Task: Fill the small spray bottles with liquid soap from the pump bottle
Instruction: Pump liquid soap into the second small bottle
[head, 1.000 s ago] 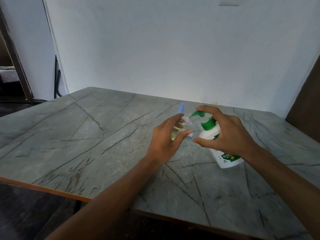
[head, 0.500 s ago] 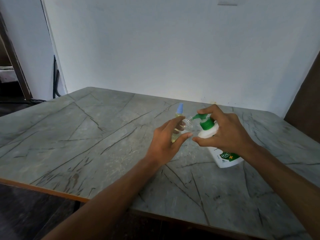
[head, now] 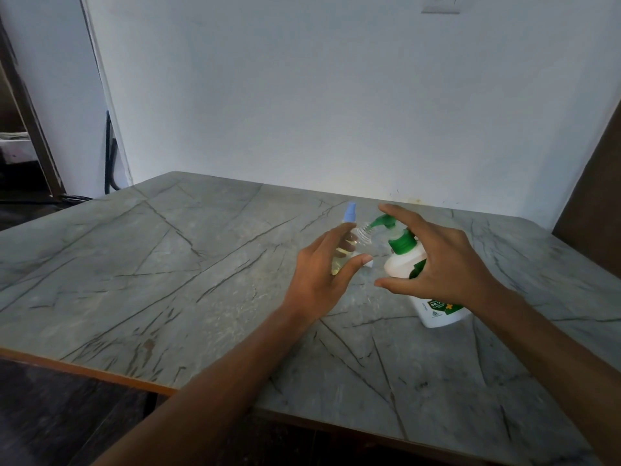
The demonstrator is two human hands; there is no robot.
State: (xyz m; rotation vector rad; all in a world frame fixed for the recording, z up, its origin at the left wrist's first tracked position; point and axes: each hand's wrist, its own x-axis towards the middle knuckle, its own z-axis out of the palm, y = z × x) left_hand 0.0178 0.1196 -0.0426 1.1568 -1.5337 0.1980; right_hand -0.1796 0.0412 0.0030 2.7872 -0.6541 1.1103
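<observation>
My left hand (head: 319, 277) grips a small clear spray bottle (head: 363, 236) with no cap, tilted so its threaded open neck points at the green pump nozzle (head: 383, 220). The white pump bottle (head: 401, 269) leans left on the grey table (head: 161, 264). My right hand (head: 443, 264) wraps around it, index finger on top of the pump head and thumb stretched out below. A second small spray bottle (head: 350, 212) with a pale blue cap and yellowish liquid stands just behind my left hand, partly hidden by it.
A small whitish piece (head: 369, 263) lies by my left thumb tip. The table's front edge (head: 84, 369) has an orange rim. A white wall runs behind, a dark panel (head: 591, 196) stands at the right, and a doorway (head: 20, 136) opens at the left.
The pump head dipped slightly half a second ago and has come back up under my right index finger. My left hand and the clear bottle have stayed in place.
</observation>
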